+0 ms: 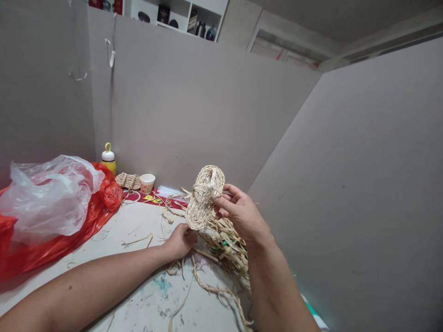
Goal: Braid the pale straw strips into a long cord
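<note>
A small woven straw sandal (201, 203) is held up above the table, tilted, with its strap side in view. My right hand (238, 210) pinches its right edge between thumb and fingers. At the sandal's lower end is my left hand (182, 242), its fingers curled and partly hidden, so what they grip cannot be made out. A braided straw cord (216, 290) trails over the table below my hands. Behind and under my right hand lies a heap of loose straw strips (231, 249).
On the white table (138, 286), red and clear plastic bags (58, 198) fill the left. Farther back stand a yellow bottle (108, 159), a paper cup (147, 183) and another woven piece (128, 180). Grey partitions (194, 101) enclose the table.
</note>
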Tool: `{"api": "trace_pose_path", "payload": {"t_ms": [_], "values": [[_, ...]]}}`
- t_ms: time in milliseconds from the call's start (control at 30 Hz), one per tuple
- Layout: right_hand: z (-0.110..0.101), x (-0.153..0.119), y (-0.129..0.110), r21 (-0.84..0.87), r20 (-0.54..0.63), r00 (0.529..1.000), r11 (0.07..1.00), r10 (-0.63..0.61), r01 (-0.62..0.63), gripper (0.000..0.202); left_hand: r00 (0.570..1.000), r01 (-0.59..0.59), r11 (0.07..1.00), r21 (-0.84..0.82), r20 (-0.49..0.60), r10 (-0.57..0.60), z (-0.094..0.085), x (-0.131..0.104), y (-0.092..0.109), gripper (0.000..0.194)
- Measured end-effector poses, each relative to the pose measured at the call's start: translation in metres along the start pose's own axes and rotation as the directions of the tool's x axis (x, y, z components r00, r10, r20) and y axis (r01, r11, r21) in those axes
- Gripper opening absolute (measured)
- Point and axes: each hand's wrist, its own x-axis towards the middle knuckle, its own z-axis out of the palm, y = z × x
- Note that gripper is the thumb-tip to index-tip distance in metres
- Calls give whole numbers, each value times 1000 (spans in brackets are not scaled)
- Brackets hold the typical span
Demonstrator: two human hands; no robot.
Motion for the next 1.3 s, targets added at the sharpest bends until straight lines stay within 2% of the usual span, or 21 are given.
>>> {"api": "trace_pose_path", "payload": {"t_ms": [333,800,1300], "values": [[-2,1,2,1,-24,1000,1000,17,-17,30,1000,-11,999,40,28,10,-1,-1,5,15],[-3,3,3,-2,-63,998,1000,27,-27,32,1000,-8,999,45,21,7,-1,1,-4,16],[-7,7,6,-9,-70,996,999,49,-50,37,998,66,997,25,15,-67,0,0,0,12]]}}
